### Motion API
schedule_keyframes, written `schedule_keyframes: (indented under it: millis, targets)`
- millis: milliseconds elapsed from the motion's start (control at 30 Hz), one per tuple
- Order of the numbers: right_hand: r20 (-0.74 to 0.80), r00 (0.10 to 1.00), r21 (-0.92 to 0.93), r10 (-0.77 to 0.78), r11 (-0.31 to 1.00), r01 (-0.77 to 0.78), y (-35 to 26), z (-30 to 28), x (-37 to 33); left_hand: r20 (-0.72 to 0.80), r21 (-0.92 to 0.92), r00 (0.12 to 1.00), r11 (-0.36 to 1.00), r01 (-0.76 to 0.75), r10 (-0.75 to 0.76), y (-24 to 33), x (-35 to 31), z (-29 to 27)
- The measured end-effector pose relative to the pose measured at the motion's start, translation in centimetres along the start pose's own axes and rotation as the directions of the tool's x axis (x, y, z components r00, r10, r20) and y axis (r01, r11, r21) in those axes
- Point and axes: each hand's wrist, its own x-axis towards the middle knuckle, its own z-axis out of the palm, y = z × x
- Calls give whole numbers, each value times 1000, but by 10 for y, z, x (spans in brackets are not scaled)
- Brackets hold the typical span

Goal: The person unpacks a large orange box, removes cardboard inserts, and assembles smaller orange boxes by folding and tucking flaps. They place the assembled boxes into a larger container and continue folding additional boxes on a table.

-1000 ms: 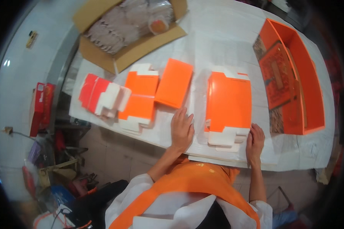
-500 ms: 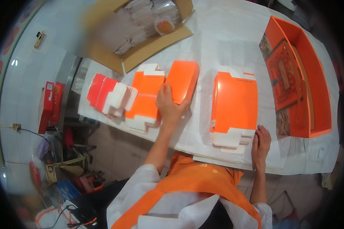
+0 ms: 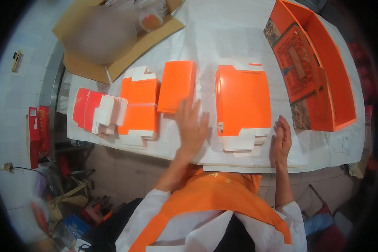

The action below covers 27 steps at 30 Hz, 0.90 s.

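On the white table covering, a made-up orange box (image 3: 177,85) lies at the middle left. My left hand (image 3: 192,128) is at its near right corner, fingers spread and somewhat smeared by motion, with nothing held. To the right lies a stack of flat orange cartons (image 3: 244,98) with white flaps. Beside the stack's near right side is my right hand (image 3: 282,140), fingers stretched out, holding nothing. A banded bundle of orange cartons (image 3: 138,92) sits left of the box. Farther left is a smaller bundle of red and white cartons (image 3: 90,109).
A brown cardboard box (image 3: 149,40) at the far left holds clear-wrapped items; a blurred patch hides much of it. A large orange open box (image 3: 344,96), with a patterned orange panel against it, stands at the right. The table's front edge (image 3: 222,168) runs just before my apron.
My left hand has let go of the orange box and drawn back toward me. The view has shifted. My right hand stays beside the stack, its fingers now straighter.
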Motion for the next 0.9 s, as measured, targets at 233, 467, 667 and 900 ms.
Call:
schedule_keyframes:
  millis: [233, 467, 667, 900]
  targets:
    - [517, 797, -544, -313, 599, 587, -55, 53, 5, 268, -435, 957, 873, 222, -109, 44, 4, 39]
    - [524, 803, -535, -285, 623, 570, -49, 51, 2, 117, -556, 976, 802, 217, -183, 63, 2, 39]
    - [525, 742, -325, -417, 708, 627, -44, 37, 4, 520, -807, 786, 109, 580, -334, 62, 42, 9]
    - [326, 908, 507, 263, 762, -402, -68, 30, -34, 339, -918, 821, 28, 395, -459, 81, 43, -3]
